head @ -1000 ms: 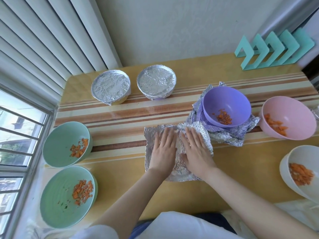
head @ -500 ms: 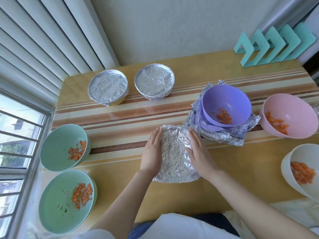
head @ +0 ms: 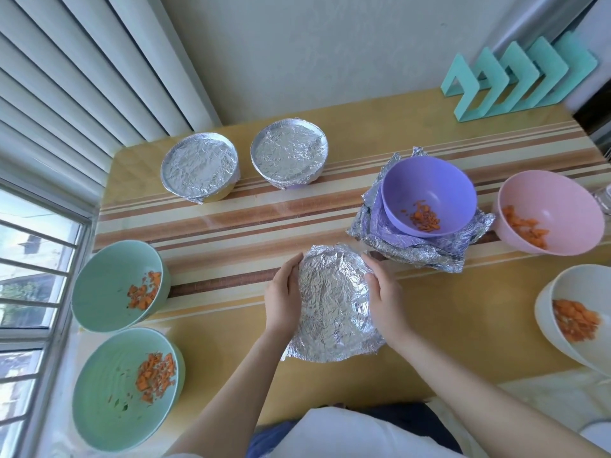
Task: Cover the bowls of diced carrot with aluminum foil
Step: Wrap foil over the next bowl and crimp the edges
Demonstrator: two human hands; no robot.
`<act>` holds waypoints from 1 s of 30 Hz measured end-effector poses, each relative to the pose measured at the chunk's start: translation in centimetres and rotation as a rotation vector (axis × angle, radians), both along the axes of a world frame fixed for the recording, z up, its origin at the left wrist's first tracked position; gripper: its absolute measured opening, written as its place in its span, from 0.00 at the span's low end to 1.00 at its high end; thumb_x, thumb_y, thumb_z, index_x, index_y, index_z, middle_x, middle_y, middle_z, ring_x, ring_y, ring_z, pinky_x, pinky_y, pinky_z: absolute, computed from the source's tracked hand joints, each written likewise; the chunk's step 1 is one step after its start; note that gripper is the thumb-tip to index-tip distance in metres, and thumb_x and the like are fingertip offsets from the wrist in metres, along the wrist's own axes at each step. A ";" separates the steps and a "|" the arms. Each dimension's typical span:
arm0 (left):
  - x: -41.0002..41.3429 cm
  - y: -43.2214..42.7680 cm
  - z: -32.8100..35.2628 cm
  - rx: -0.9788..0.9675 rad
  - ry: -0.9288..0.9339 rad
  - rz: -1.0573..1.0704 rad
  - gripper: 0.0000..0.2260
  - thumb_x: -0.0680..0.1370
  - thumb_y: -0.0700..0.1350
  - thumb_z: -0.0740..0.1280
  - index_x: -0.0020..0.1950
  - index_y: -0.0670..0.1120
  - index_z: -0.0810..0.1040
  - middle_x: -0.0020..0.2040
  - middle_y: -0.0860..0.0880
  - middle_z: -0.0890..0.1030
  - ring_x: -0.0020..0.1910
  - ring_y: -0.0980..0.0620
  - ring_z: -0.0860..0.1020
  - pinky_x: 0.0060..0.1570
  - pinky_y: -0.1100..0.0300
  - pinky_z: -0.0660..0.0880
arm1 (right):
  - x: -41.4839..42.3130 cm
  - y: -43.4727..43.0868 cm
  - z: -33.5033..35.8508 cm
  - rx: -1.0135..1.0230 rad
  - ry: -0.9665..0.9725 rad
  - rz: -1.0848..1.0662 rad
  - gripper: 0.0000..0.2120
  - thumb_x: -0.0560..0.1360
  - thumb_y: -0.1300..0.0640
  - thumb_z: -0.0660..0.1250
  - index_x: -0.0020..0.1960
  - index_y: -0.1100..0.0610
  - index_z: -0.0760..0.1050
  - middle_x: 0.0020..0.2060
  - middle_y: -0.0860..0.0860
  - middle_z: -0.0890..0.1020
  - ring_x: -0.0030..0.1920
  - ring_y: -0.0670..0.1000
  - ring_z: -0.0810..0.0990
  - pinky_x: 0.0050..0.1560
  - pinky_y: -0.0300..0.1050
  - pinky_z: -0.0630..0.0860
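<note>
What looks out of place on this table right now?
The purple bowl sits on the crumpled foil stack, not the table. The foil cover gripped by the left hand and right hand flares loose at its near edge.

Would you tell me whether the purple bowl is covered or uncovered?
Uncovered: the purple bowl shows diced carrot inside and sits on crumpled foil.
</note>
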State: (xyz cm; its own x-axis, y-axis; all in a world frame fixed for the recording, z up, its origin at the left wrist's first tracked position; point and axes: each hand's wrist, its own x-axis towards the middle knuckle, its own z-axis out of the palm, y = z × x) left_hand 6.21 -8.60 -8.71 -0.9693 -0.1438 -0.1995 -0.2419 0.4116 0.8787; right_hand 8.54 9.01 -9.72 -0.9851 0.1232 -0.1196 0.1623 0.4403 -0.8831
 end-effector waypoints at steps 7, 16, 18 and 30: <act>0.9 0.4 -0.3 -0.027 -0.009 -0.014 0.14 0.82 0.44 0.55 0.63 0.52 0.75 0.54 0.52 0.81 0.47 0.49 0.78 0.46 0.59 0.73 | 1.2 0.2 -0.4 0.055 -0.013 0.032 0.19 0.81 0.61 0.52 0.72 0.52 0.63 0.67 0.41 0.66 0.62 0.35 0.66 0.52 0.16 0.59; 0.8 0.3 -0.8 0.093 -0.077 0.003 0.14 0.83 0.43 0.52 0.61 0.45 0.75 0.26 0.56 0.65 0.24 0.58 0.62 0.26 0.65 0.62 | 1.1 0.1 -0.8 0.068 -0.064 0.002 0.22 0.80 0.68 0.52 0.72 0.56 0.63 0.66 0.46 0.69 0.61 0.40 0.68 0.52 0.15 0.57; 0.7 0.3 -0.9 0.105 -0.101 0.032 0.15 0.83 0.43 0.52 0.57 0.36 0.74 0.26 0.57 0.64 0.24 0.60 0.61 0.26 0.65 0.60 | 1.0 0.1 -0.7 0.076 -0.075 -0.005 0.22 0.80 0.69 0.53 0.72 0.57 0.63 0.68 0.50 0.69 0.61 0.41 0.68 0.51 0.15 0.57; 3.6 2.2 -0.6 0.161 -0.136 -0.001 0.14 0.83 0.43 0.52 0.57 0.38 0.75 0.24 0.57 0.66 0.24 0.60 0.62 0.27 0.65 0.61 | 3.6 2.0 0.2 0.114 -0.135 -0.052 0.18 0.82 0.61 0.52 0.70 0.54 0.66 0.63 0.52 0.76 0.59 0.50 0.75 0.54 0.34 0.66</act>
State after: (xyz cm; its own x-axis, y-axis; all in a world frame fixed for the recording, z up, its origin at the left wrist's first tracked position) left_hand 9.83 -6.36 -9.35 -0.9321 -0.0982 -0.3487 -0.3622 0.2689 0.8924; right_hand 12.15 11.06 -9.55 -0.9531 0.1941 -0.2322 0.3009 0.5245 -0.7965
